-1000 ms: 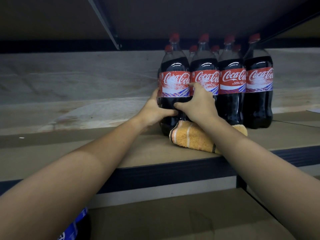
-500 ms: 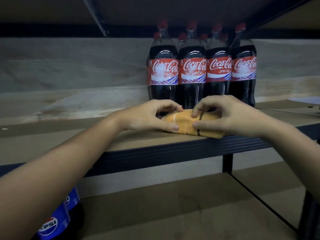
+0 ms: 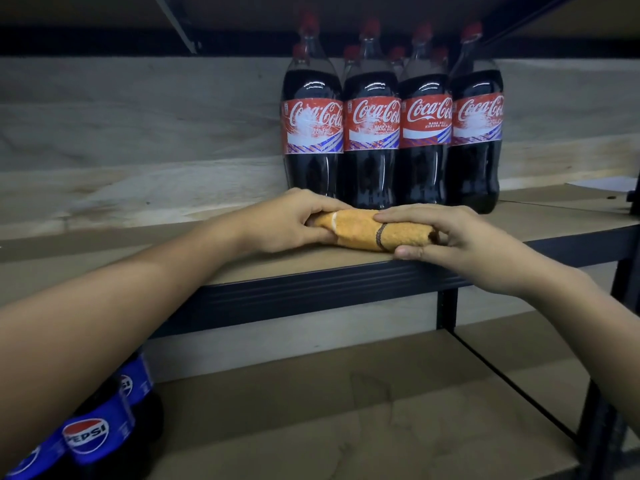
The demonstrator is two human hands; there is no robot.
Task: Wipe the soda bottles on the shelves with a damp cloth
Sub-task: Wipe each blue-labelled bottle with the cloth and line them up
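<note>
Several Coca-Cola bottles with red caps and red labels stand upright in rows on the middle shelf. In front of them, near the shelf's front edge, lies a folded orange cloth with a white and a dark stripe. My left hand grips the cloth's left end. My right hand pinches its right end, thumb below and fingers on top. Neither hand touches a bottle.
Pepsi bottles with blue labels stand on the lower shelf at bottom left, partly behind my left forearm. A black upright post supports the shelf. A white paper lies at the shelf's far right.
A second ago both hands held the front-left Coca-Cola bottle. They have come off it and moved down to the cloth, which now lies gripped at both ends.
</note>
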